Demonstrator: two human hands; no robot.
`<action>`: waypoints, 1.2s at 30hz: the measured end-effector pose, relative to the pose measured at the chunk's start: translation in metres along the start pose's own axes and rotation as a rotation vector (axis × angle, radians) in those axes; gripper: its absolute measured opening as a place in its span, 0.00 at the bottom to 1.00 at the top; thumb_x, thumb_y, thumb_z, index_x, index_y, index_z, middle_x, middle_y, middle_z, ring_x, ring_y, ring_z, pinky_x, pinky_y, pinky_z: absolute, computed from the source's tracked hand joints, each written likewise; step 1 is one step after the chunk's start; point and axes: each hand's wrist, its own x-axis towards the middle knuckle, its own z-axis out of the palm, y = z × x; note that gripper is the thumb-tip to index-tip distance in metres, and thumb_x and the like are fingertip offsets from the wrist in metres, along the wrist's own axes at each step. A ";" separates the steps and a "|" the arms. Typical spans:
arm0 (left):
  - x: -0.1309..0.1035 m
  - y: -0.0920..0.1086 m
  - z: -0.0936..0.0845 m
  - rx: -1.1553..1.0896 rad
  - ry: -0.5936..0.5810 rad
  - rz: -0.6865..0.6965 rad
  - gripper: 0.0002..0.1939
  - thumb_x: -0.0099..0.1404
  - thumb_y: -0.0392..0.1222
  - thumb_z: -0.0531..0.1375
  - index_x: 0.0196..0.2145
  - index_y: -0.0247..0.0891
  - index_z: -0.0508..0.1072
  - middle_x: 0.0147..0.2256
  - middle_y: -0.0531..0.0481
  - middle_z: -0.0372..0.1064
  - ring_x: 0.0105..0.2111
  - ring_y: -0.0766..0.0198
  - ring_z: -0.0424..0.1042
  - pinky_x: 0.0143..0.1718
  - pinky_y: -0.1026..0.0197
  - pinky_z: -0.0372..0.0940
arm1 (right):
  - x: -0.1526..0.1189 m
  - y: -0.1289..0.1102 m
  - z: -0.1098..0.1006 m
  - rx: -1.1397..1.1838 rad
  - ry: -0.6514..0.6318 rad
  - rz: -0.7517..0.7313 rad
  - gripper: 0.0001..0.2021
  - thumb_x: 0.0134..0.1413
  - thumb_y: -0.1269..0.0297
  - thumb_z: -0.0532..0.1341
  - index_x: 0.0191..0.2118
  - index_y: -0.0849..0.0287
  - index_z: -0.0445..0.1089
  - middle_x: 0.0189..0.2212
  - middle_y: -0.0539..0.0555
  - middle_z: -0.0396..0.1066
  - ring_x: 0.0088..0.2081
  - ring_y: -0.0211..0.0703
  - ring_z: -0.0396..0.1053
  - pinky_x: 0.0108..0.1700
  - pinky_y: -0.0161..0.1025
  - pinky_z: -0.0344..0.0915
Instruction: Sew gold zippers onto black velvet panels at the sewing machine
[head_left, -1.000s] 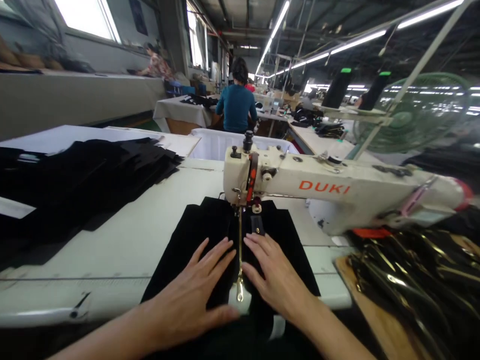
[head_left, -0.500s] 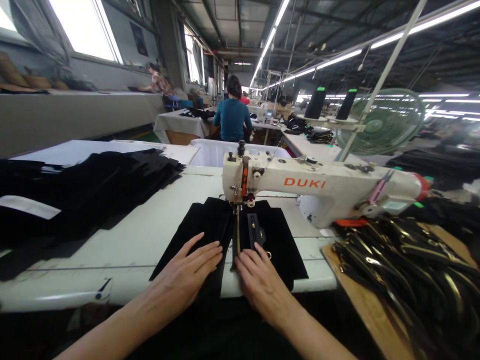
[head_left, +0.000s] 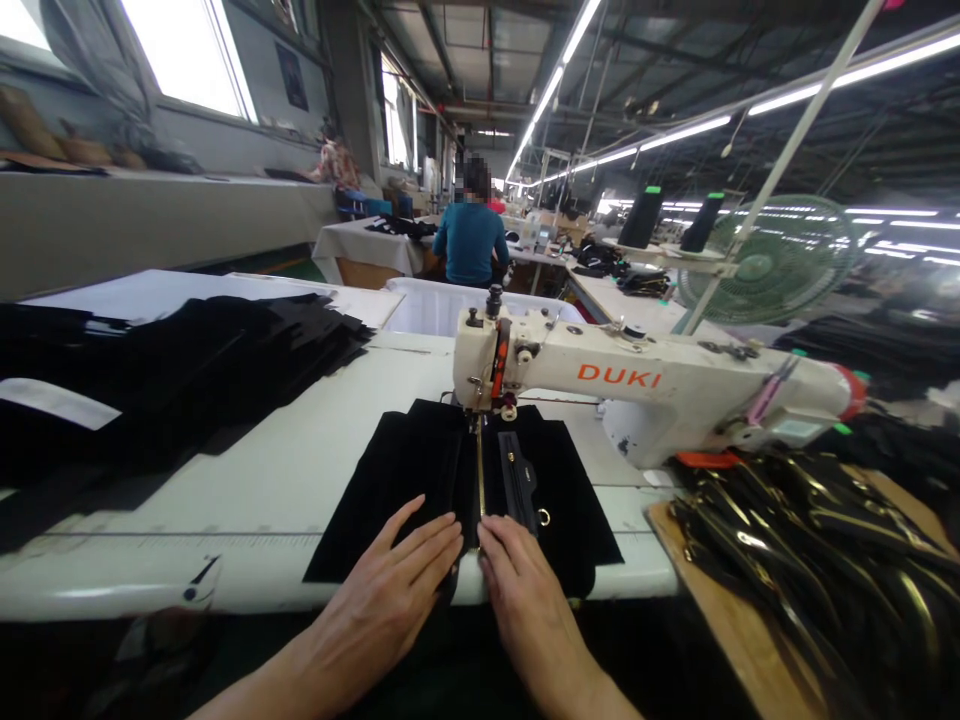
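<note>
A black fabric piece (head_left: pixel 397 480) lies under the needle of a white DUKI sewing machine (head_left: pixel 637 385). A gold zipper (head_left: pixel 480 478) runs down its middle toward me. My left hand (head_left: pixel 390 590) lies flat on the fabric, left of the zipper, fingers spread. On the right side of the zipper my right hand (head_left: pixel 521 590) presses flat, fingertips near a small black tab with a gold ring (head_left: pixel 529 490). Neither hand grips anything.
A pile of black cut pieces (head_left: pixel 172 370) covers the table's left side. Several black and gold zippers (head_left: pixel 810 560) lie on a wooden board at right. A white bin (head_left: pixel 442 300) stands behind the machine. A person in a teal top (head_left: pixel 469 240) sits ahead; a green fan (head_left: pixel 772 260) stands right.
Both hands have slid back toward the table's front edge along the zipper, and more of the fabric has passed behind the needle. The hanging zipper end is no longer visible.
</note>
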 end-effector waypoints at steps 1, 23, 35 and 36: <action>0.001 0.001 0.001 -0.004 0.015 0.000 0.22 0.70 0.26 0.49 0.57 0.34 0.69 0.53 0.43 0.72 0.56 0.55 0.68 0.65 0.40 0.51 | -0.001 -0.001 0.002 -0.027 0.004 -0.013 0.26 0.58 0.84 0.51 0.61 0.65 0.61 0.57 0.64 0.67 0.60 0.52 0.64 0.59 0.50 0.68; -0.004 0.000 0.008 -0.028 -0.053 0.008 0.25 0.68 0.23 0.46 0.59 0.33 0.66 0.56 0.43 0.70 0.57 0.57 0.67 0.59 0.49 0.62 | 0.020 -0.002 -0.005 0.358 0.092 0.154 0.12 0.60 0.80 0.57 0.41 0.56 0.71 0.40 0.53 0.70 0.39 0.45 0.70 0.44 0.42 0.72; 0.007 -0.002 -0.003 -0.224 -0.153 -0.041 0.25 0.64 0.24 0.52 0.58 0.38 0.65 0.52 0.45 0.71 0.51 0.54 0.69 0.54 0.51 0.64 | 0.013 0.012 -0.013 0.387 -0.037 0.139 0.20 0.56 0.80 0.61 0.51 0.53 0.69 0.47 0.54 0.68 0.47 0.46 0.68 0.51 0.43 0.69; 0.009 -0.003 -0.007 -0.253 -0.195 -0.051 0.26 0.63 0.24 0.54 0.58 0.39 0.65 0.52 0.45 0.70 0.51 0.54 0.69 0.55 0.50 0.64 | 0.013 0.014 -0.017 0.352 -0.054 0.138 0.23 0.56 0.79 0.62 0.54 0.52 0.68 0.50 0.55 0.67 0.51 0.48 0.67 0.53 0.45 0.68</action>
